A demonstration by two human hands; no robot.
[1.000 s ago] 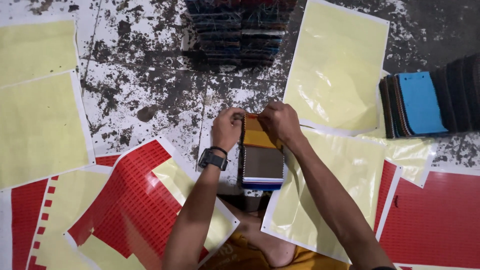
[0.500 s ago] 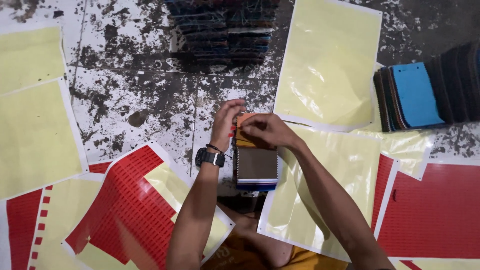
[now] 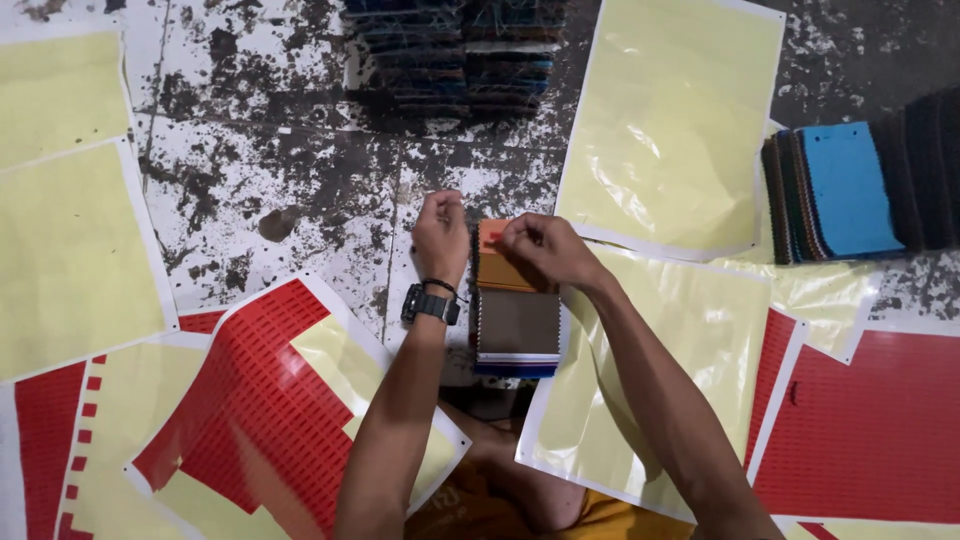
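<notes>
The swatch stack (image 3: 517,318) lies on the floor (image 3: 300,170) directly in front of me, between my two forearms. It is a small rectangular pile of fabric samples: an orange swatch (image 3: 500,270) at the far end, a grey-brown swatch (image 3: 518,322) covering the near part, and a blue edge showing at the bottom.

My left hand (image 3: 441,235) is closed in a loose fist at the stack's far left corner, fingertips drawn together; I cannot tell whether they pinch anything. A black watch (image 3: 430,304) sits on that wrist. My right hand (image 3: 540,248) is curled over the far end, thumb and forefinger pinched on the top edge of the orange swatch.

Handling judgement: the samples look soft, thin and light, with serrated side edges. A single layer should flex and fold readily, while the pile as a whole should feel firmer but may slide apart layer on layer. I would grip one swatch at its short edge or a corner, and lift the whole pile by both long sides, pressing inward.

Surroundings: pale yellow sheets (image 3: 670,120) and red printed sheets (image 3: 270,400) lie spread around the stack. A dark swatch pile (image 3: 450,50) sits further ahead, and a fanned set with a blue swatch (image 3: 850,185) lies to the right, well apart.
</notes>
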